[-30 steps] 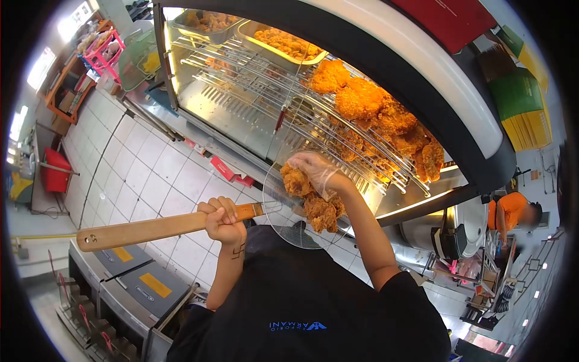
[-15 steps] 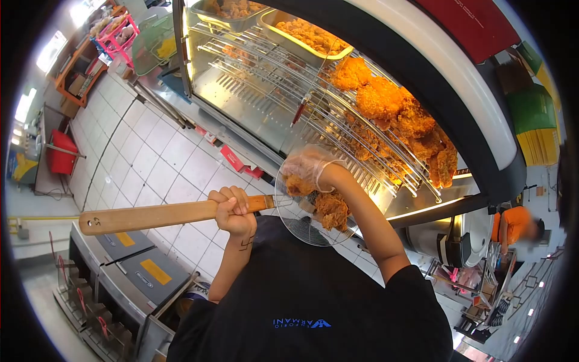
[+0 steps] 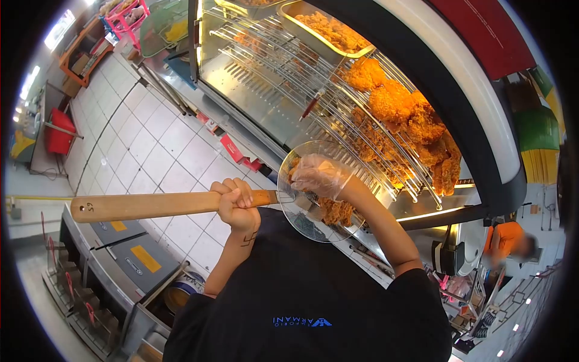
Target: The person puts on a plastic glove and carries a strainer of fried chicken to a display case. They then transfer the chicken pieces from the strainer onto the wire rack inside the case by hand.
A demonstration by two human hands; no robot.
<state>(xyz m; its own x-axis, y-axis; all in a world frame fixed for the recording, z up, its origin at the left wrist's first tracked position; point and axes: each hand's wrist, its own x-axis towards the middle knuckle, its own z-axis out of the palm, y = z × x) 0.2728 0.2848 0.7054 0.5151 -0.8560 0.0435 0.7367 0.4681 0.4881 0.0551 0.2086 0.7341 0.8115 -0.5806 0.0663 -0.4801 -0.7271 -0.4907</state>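
As chicken point(image 3: 336, 212) apparently needs support, left hand point(image 3: 233, 202) clenches skimmer handle point(image 3: 145, 207); right hand point(image 3: 321, 175), gloved, curls over chicken; grip unclear.

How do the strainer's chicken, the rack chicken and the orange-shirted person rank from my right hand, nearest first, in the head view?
From your right hand:
1. Chicken in strainer: right at the hand.
2. Rack chicken: inside the cabinet, ahead.
3. Orange-shirted person: background, far right.

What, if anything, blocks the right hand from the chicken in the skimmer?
Nothing visible but its clear glove: the right hand is right over the fried chicken, on the open side of the skimmer. Fingertip contact is hard to make out.
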